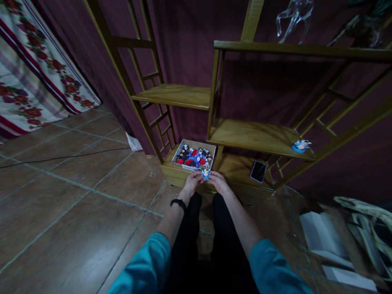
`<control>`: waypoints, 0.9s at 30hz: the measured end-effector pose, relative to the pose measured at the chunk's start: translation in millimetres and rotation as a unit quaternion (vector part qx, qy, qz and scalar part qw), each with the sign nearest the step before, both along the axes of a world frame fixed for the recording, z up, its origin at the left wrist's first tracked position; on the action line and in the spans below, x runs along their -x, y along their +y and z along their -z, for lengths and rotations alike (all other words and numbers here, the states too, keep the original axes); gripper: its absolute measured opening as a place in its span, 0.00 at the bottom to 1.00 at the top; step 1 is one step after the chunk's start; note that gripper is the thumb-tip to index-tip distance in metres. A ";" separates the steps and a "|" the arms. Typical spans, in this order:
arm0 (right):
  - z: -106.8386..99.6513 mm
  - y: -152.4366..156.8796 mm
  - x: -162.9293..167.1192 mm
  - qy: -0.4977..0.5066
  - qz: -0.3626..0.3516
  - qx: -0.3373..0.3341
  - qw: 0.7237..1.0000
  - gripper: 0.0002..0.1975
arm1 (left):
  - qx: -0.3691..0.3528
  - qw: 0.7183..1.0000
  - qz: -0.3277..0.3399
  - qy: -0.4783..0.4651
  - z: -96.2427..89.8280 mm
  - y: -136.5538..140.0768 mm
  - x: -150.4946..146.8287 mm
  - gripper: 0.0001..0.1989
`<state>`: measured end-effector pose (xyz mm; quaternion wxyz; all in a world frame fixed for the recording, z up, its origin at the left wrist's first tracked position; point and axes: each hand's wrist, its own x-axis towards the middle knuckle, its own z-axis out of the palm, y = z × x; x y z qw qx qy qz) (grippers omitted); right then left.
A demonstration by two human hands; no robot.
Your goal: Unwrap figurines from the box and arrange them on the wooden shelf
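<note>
Between my two hands is a small figurine [206,174] in white and blue, held upright by its sides. My left hand [193,181] pinches it from the left, and a black band circles that wrist. From the right, the fingers of my right hand [218,181] close on the same figurine. Just beyond my hands, a shallow cardboard box [213,152] is filled with several small figurines in red, black, purple and white. A similar blue-based figurine [300,146] stands at the right end of the middle shelf.
The wooden shelf unit [251,134] spans the view ahead. A phone [258,171] lies on its lowest board, and a clear glass animal [294,18] stands on top. White boxes [324,237] sit on the floor at right; a cable [61,157] crosses the tiles at left.
</note>
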<state>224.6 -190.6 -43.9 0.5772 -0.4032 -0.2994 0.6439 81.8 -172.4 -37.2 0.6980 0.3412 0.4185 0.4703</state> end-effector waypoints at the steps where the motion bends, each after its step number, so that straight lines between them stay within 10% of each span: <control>1: -0.3 -0.3 -0.1 0.000 0.000 0.001 1.000 0.14 | -0.001 1.000 0.001 0.001 -0.5 -0.3 0.0 0.10; 27: 5.1 2.1 -1.5 -0.019 -0.008 0.022 1.000 0.10 | -0.024 0.999 -0.014 0.025 2.3 0.9 -1.5 0.14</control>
